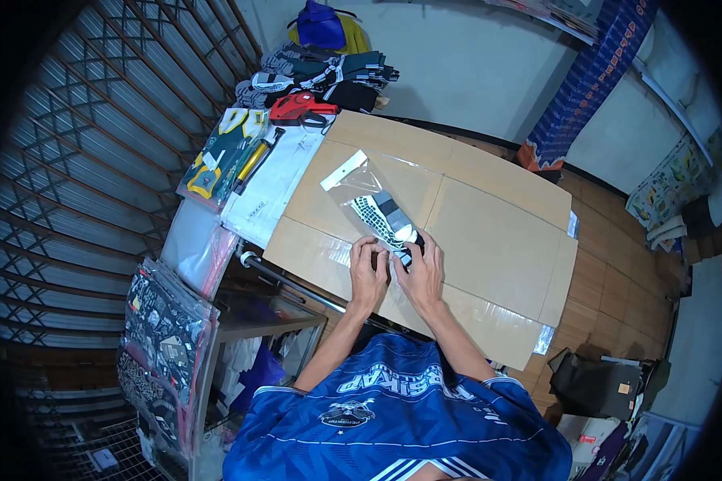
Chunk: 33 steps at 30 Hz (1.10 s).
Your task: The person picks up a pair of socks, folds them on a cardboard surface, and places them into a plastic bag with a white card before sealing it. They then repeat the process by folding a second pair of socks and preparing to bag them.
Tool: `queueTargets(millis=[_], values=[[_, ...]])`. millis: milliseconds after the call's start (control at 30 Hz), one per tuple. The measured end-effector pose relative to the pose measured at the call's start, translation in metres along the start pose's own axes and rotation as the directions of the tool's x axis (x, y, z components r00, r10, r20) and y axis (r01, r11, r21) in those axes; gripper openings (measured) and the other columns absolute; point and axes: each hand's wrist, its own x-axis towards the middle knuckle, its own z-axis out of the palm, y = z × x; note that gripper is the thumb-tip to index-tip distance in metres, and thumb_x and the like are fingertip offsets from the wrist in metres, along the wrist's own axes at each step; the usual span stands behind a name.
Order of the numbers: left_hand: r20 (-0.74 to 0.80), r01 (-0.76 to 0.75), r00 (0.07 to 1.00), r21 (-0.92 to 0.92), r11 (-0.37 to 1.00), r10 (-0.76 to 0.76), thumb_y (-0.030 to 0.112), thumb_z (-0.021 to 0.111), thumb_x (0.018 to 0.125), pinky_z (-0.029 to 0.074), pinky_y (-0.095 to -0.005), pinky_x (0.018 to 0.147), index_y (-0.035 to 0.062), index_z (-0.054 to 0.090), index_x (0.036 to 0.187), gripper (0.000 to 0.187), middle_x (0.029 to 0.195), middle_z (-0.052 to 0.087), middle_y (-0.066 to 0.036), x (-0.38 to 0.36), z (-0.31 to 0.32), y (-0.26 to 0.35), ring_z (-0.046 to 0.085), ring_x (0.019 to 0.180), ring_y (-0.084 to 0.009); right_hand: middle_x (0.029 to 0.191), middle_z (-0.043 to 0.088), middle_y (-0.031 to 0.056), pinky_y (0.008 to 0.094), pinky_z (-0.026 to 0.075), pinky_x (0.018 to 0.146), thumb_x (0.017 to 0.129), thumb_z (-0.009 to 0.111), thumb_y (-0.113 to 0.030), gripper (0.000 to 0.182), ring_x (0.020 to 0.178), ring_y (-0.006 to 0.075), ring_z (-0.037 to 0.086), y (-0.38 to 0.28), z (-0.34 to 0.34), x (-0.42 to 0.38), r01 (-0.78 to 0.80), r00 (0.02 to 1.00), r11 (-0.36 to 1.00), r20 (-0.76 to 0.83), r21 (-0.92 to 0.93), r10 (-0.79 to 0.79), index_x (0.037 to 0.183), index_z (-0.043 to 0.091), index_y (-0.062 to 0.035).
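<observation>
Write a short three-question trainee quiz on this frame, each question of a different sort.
1. True or false: both hands touch the clear bag of socks.
2. The bag lies on: A) flattened cardboard B) a metal tray C) the floor.
3. What red tool lies at the cardboard's far left corner?

Key
1. True: the left hand and the right hand meet at the bag's near end.
2. A.
3. A red tagging gun, beside the folded socks pile.
</observation>
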Motion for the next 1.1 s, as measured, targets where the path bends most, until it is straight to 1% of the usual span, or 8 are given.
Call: queueTargets(millis=[233, 333, 433, 600, 700, 800, 900, 1100], values=[[-0.025, 0.003, 1.000, 0.001, 1.000, -0.003, 0.000, 0.073, 0.094, 0.052, -0.0466, 0.101, -0.0017, 0.066, 0.102, 0.011, 0.125, 0.063, -0.024, 0.000, 0.000, -0.002, 0.064, 0.119, -0.0408, 0.135, 0.062, 0.0212, 0.0484, 0.051, 0.102, 0.084, 0.086, -0.018, 0.043, 0.118, 0.0391, 0.062, 0.003, -0.014, -0.016, -0.120, 0.992, 0.990, 0.036, 0.072, 0.117, 0.122, 0.071, -0.0027], [-0.024, 0.012, 1.000, -0.026, 1.000, -0.013, 0.001, 0.073, 0.094, 0.052, -0.0465, 0.101, -0.0019, 0.066, 0.102, 0.011, 0.126, 0.063, -0.025, 0.000, 0.001, -0.002, 0.063, 0.121, -0.0413, 0.120, 0.068, 0.0141, 0.0474, 0.048, 0.101, 0.086, 0.084, -0.019, 0.038, 0.116, 0.0342, 0.062, 0.015, -0.011, -0.024, -0.068, 0.990, 0.997, 0.125, -0.028, 0.071, 0.120, 0.074, -0.0058], [-0.023, 0.015, 1.000, -0.067, 0.998, -0.017, 0.001, 0.073, 0.095, 0.053, -0.0466, 0.100, -0.0022, 0.066, 0.102, 0.011, 0.126, 0.063, -0.026, 0.001, 0.001, -0.003, 0.063, 0.121, -0.0417, 0.111, 0.071, 0.0100, 0.0454, 0.047, 0.097, 0.088, 0.083, -0.020, 0.037, 0.112, 0.0307, 0.063, 0.018, -0.005, -0.023, 0.023, 0.996, 0.999, 0.085, -0.043, -0.019, 0.121, 0.074, -0.0067], [-0.029, 0.035, 0.999, -0.088, 0.995, -0.037, 0.000, 0.071, 0.095, 0.053, -0.0473, 0.099, -0.0024, 0.065, 0.104, 0.011, 0.126, 0.062, -0.028, 0.002, -0.001, 0.004, 0.061, 0.124, -0.0421, 0.111, 0.071, 0.0094, 0.0456, 0.046, 0.099, 0.088, 0.081, -0.017, 0.035, 0.111, 0.0306, 0.063, 0.014, 0.001, -0.017, 0.033, 0.995, 0.999, 0.094, -0.013, -0.032, 0.121, 0.075, -0.0069], [-0.055, -0.046, 0.997, 0.038, 0.998, 0.048, -0.001, 0.068, 0.094, 0.052, -0.0490, 0.101, -0.0019, 0.064, 0.108, 0.014, 0.130, 0.060, -0.028, 0.004, -0.001, 0.000, 0.057, 0.128, -0.0434, 0.112, 0.071, 0.0091, 0.0458, 0.046, 0.099, 0.088, 0.081, -0.015, 0.035, 0.111, 0.0306, 0.063, 0.015, 0.002, -0.017, 0.044, 0.994, 0.999, 0.101, -0.006, -0.043, 0.122, 0.075, -0.0082], [-0.100, 0.022, 0.995, -0.019, 1.000, -0.024, -0.001, 0.066, 0.094, 0.048, -0.0507, 0.106, -0.0011, 0.064, 0.112, 0.018, 0.134, 0.057, -0.028, 0.010, 0.005, 0.002, 0.054, 0.131, -0.0443, 0.113, 0.071, 0.0087, 0.0460, 0.046, 0.098, 0.088, 0.080, -0.014, 0.035, 0.111, 0.0305, 0.063, 0.020, 0.003, -0.017, 0.047, 0.994, 0.999, 0.098, 0.020, -0.048, 0.122, 0.075, -0.0095], [-0.122, -0.055, 0.991, 0.072, 0.996, 0.064, 0.002, 0.070, 0.095, 0.044, -0.0512, 0.111, -0.0003, 0.067, 0.111, 0.017, 0.138, 0.056, -0.027, 0.022, 0.007, 0.002, 0.054, 0.132, -0.0428, 0.113, 0.071, 0.0084, 0.0460, 0.046, 0.098, 0.088, 0.080, -0.013, 0.035, 0.112, 0.0305, 0.063, 0.021, 0.005, -0.019, 0.040, 0.995, 0.999, 0.095, 0.037, -0.043, 0.122, 0.075, -0.0100], [-0.122, -0.081, 0.989, 0.020, 0.997, 0.083, 0.009, 0.078, 0.094, 0.043, -0.0507, 0.112, 0.0016, 0.071, 0.106, 0.016, 0.138, 0.057, -0.027, 0.026, 0.013, 0.005, 0.053, 0.135, -0.0413, 0.114, 0.072, 0.0076, 0.0450, 0.047, 0.099, 0.088, 0.080, -0.013, 0.034, 0.112, 0.0305, 0.063, 0.022, 0.005, -0.020, 0.035, 0.995, 0.999, 0.091, 0.036, -0.038, 0.122, 0.076, -0.0099]])
